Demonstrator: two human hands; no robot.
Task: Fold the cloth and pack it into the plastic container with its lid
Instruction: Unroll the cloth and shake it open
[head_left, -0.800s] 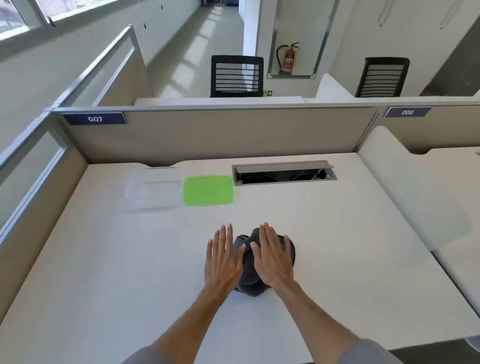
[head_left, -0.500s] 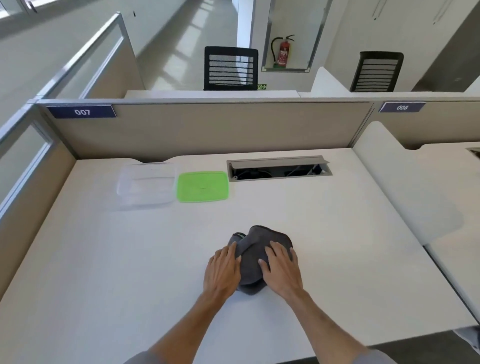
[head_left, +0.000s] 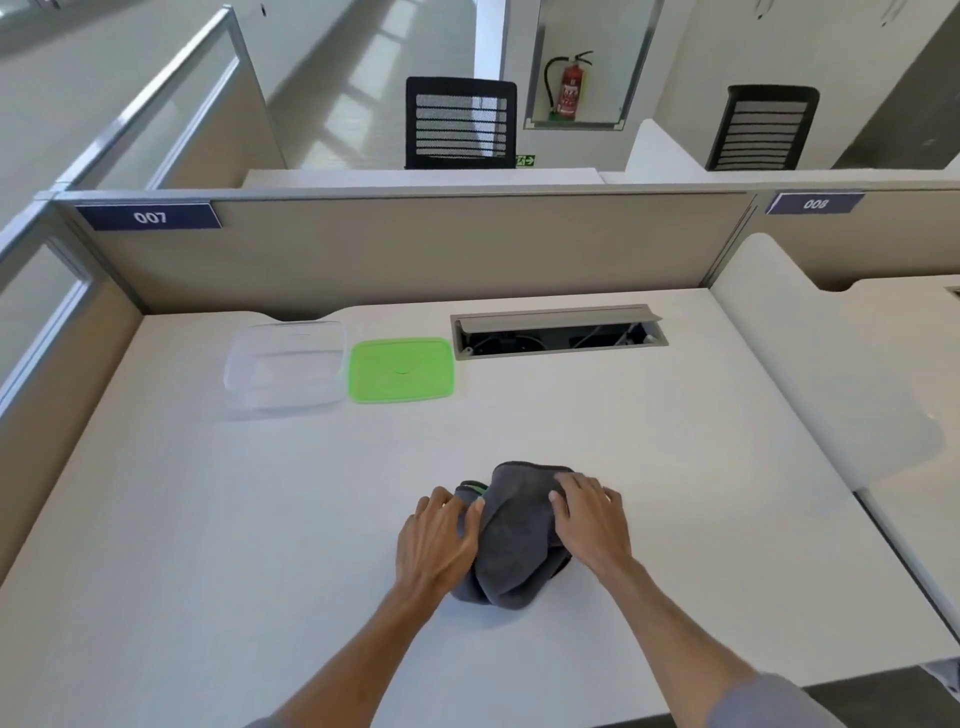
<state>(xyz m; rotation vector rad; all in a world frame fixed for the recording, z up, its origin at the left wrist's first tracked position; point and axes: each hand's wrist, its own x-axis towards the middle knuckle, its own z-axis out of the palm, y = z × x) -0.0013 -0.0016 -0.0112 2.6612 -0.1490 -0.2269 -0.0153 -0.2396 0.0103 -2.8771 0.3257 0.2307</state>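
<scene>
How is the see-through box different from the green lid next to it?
The clear plastic container is see-through and has walls, so it stands taller; the bright green plastic lid is solid-coloured and lies flat. The container sits left of the lid. Both are rounded rectangles of similar outline, resting on the white desk.

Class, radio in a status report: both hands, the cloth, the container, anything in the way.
Left hand and right hand on crumpled dark grey cloth, not folded. Clear plastic container open, empty; flat green lid beside it. Path clear.
</scene>
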